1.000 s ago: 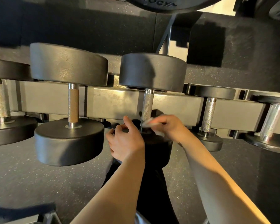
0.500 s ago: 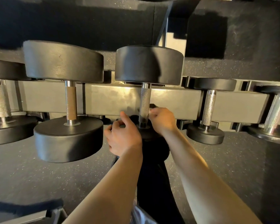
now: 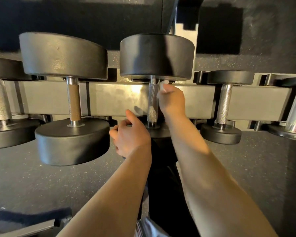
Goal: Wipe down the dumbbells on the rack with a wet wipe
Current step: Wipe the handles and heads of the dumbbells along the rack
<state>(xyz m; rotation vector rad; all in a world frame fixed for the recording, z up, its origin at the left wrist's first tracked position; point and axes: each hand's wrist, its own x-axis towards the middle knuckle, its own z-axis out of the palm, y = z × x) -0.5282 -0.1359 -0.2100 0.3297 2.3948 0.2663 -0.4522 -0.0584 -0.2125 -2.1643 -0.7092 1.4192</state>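
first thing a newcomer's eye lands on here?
Probably the right hand pressing a white wet wipe against the upper end of the centre dumbbell's knurled handle. Next, the left hand at that dumbbell's near head, and the rust-toned handle just left of it.

speckled rubber floor [image 3: 41,182] w/ black wall padding [image 3: 75,19].
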